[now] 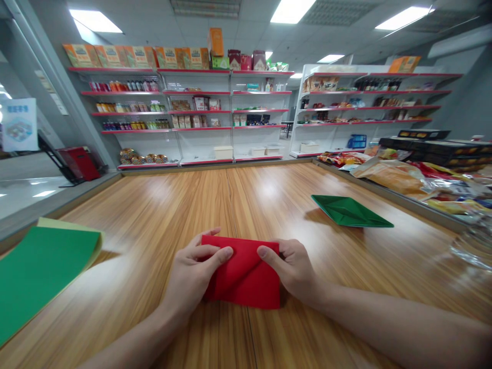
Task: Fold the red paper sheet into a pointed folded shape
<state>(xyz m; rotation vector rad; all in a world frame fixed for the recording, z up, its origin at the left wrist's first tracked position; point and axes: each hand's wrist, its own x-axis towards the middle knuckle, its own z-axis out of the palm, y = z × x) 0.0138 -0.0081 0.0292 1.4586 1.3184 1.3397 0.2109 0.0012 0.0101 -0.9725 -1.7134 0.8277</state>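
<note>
Between my two hands is a folded red sheet of paper, roughly square, with a slanting crease across its face. My left hand pinches its upper left part, thumb on the front and the other fingers partly behind. At the upper right, my right hand grips the paper the same way, its fingertips hidden at the back. The paper is held just above or against the wooden table; the gap, if any, is hard to judge. Farther off to the right lies a folded green paper piece with creases.
Green and pale yellow sheets lie at the table's left, their far edge curled. A clear glass object stands at the right edge. Packaged snacks fill the area beyond the right rim. Stocked shelves stand behind the wooden table.
</note>
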